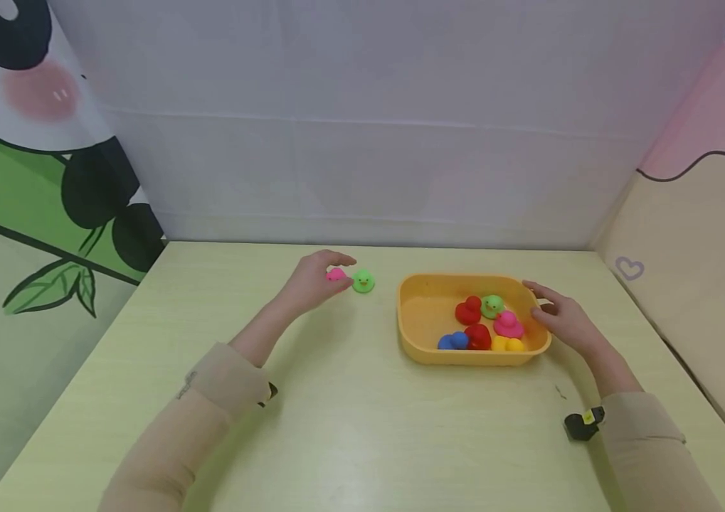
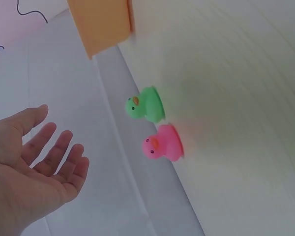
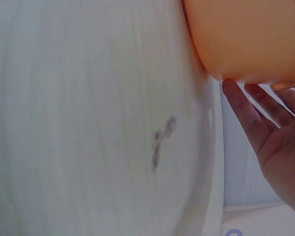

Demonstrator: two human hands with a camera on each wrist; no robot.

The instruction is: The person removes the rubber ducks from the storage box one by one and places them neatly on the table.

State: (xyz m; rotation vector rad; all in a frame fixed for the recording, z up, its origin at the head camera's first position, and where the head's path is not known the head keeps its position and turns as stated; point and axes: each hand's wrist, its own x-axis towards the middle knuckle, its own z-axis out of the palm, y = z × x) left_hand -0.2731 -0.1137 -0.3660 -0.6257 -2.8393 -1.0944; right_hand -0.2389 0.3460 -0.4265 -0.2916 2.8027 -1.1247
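Two small rubber ducks, one pink (image 2: 164,142) and one green (image 2: 148,104), sat upright just beside each other on the bench (image 1: 349,427), to the left of a yellow-orange tub (image 1: 474,359). The left grip (image 1: 317,281), a bare hand, was open around the pair's near side, its thumb and fingers spread and nothing between them; in the head view it partly covered the pink duck, though the left wrist view showed it apart from both. The right grip (image 1: 563,318) was open too, its fairly straight fingers touching the tub's right end. Inside the tub, gathered toward that end, lay two red toys (image 1: 479,337), a green duck toy (image 1: 492,306), a pink toy (image 1: 508,325), a blue toy (image 1: 453,340) and a yellow toy (image 1: 507,343) (the blue one sat farthest left, by the front wall). Near the right forearm the bench bore a dark mark (image 3: 162,142). Beige sleeves (image 1: 234,384) covered both arms, a black device (image 1: 583,424) showed at the right cuff, and a pale cloth (image 1: 368,142) hung behind the bench.
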